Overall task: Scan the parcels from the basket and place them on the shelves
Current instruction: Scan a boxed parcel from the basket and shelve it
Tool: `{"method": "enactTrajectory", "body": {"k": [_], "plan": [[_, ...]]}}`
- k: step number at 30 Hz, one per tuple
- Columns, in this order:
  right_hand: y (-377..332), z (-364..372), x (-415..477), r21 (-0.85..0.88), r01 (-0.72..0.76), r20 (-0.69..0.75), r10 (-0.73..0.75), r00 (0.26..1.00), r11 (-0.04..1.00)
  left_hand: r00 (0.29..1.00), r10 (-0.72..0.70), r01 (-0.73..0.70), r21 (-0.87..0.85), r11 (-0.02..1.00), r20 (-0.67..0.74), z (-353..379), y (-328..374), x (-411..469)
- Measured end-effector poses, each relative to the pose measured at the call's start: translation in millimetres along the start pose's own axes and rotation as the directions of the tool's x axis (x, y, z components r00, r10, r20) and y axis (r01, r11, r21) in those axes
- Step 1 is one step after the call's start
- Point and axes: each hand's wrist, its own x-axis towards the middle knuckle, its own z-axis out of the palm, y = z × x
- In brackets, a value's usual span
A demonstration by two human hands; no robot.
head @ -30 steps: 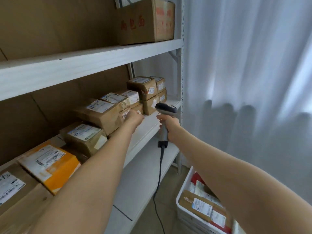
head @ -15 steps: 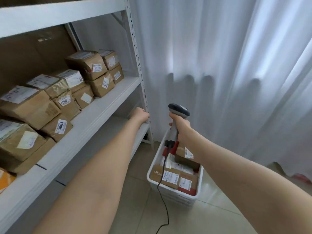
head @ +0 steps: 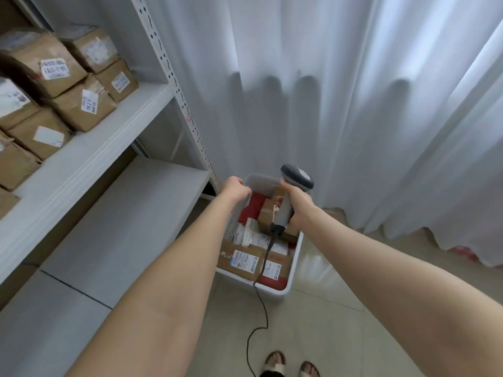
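- Right hand (head: pixel 298 206) is gripping the grey barcode scanner (head: pixel 296 176); its black cable (head: pixel 261 299) is crossing brown cardboard parcels (head: pixel 239 258) in the white plastic basket (head: pixel 296 257), risking a snag.
- Left hand (head: pixel 236 187), fingers curled, empty, is hovering at its far-left corner.

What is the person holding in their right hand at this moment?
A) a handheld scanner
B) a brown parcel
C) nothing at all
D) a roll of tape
A: the right hand grips the grey scanner by its handle, above the white basket.
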Motion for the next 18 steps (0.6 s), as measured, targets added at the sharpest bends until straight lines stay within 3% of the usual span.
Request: {"method": "enactTrajectory", "body": {"k": [11,18], "plan": [[17.5,-2.4,118.9,-0.079,-0.041,-0.022,0.040,0.999,0.996,0.992,-0.105,0.106,-0.009,0.994,0.077,70.0,-33.7,99.9],[69.7,-3.3,205.3,-0.272,-0.110,-0.006,0.113,0.994,0.956,0.950,-0.306,0.310,-0.106,0.945,0.054,116.9,-126.1,150.1]]}}
